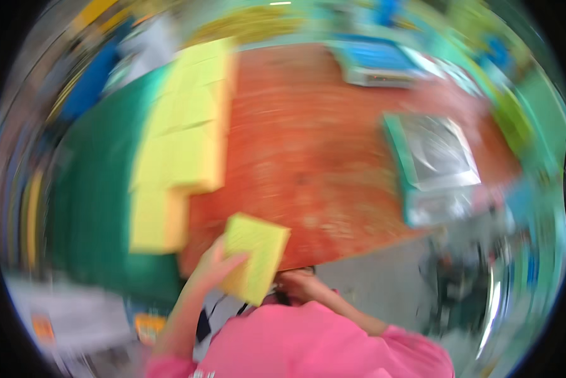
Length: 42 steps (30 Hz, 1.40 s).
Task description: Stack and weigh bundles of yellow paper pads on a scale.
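A flat yellow rectangular packet (256, 257), tilted, is gripped at its left side by my left hand (222, 263), thumb across its face. It is held over the near edge of the red-topped table (302, 157). My right hand (300, 285) is low at that table edge, just right of the packet's lower end. Its fingers are partly hidden and blurred, with something dark beside them that I cannot make out. Left of the packet, yellow blocks (185, 148) of similar colour stand packed in rows running away from me.
A green surface (97, 170) lies left of the rows. On the table's right is a scale-like device with a shiny clear-covered top (437, 151); a blue-topped device (377, 60) stands at the far side. A yellow heap (248, 24) shows beyond. Grey floor (365, 277) lies near right.
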{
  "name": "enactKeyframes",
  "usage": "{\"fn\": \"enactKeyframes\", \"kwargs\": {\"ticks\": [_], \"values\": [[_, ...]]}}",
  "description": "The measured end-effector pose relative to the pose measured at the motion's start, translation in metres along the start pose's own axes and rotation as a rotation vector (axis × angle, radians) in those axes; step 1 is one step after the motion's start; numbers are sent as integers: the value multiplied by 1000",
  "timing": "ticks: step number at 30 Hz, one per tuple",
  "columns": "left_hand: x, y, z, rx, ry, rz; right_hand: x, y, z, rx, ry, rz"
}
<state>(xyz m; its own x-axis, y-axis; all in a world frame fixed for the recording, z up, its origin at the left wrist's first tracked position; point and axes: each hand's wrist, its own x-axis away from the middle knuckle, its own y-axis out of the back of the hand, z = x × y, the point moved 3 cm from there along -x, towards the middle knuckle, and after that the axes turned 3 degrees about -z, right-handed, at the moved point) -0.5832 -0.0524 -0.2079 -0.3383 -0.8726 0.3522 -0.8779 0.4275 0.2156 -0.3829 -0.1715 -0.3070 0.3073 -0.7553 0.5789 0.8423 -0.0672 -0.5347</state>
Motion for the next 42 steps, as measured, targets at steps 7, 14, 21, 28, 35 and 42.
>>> {"fn": "enactKeyframes", "kwargs": {"ticks": [7, 14, 21, 28, 35, 42], "values": [[-6, -64, -25, 247, 202, 40, 56, 24, 45, -145, 8, 33], [-41, -146, -135, 252, -59, 129, 124, 84, 151, 81, 507, -4], [-107, -364, -292, 302, -234, 316, 247, 249, 298, -125, 1028, -285], [-222, -595, -364, 328, -184, 555, 302, 472, 398, -299, 1038, -305], [-335, -714, -333, 433, 0, 576, 263, 627, 425, -370, 754, -515], [-338, -754, -312, 285, 76, 220, 276, 677, 434, 272, 709, -1018]]}}
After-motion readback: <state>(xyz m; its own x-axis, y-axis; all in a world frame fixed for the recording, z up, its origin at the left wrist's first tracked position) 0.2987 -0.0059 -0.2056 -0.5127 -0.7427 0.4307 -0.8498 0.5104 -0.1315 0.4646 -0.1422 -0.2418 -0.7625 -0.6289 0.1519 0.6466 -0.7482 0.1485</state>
